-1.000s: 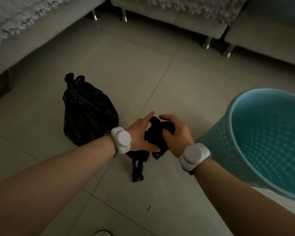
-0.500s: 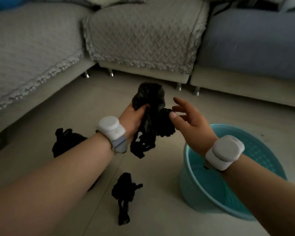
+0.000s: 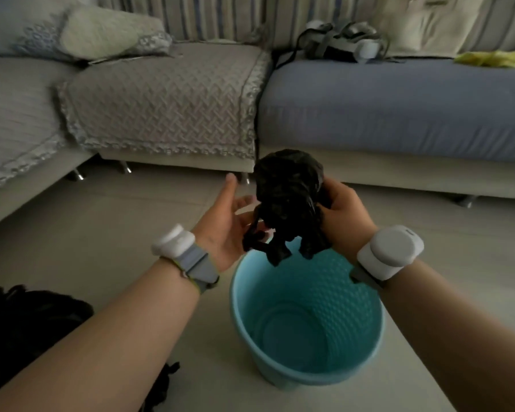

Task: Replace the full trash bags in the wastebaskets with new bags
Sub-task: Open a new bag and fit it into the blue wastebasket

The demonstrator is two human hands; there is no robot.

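Centre frame: right hand (image 3: 344,214) grips a crumpled bag (image 3: 289,194) over the bin (image 3: 333,295); left hand (image 3: 225,226) open beside it. Seems light, limp; pinch its mouth.

Left hand (image 3: 223,227) splayed, right hand (image 3: 345,215) clenched.

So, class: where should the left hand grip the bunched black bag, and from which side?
Probably the loose tail at the bag's lower left, from the left: it dangles free beside the open left hand, while the right hand grips the right side.
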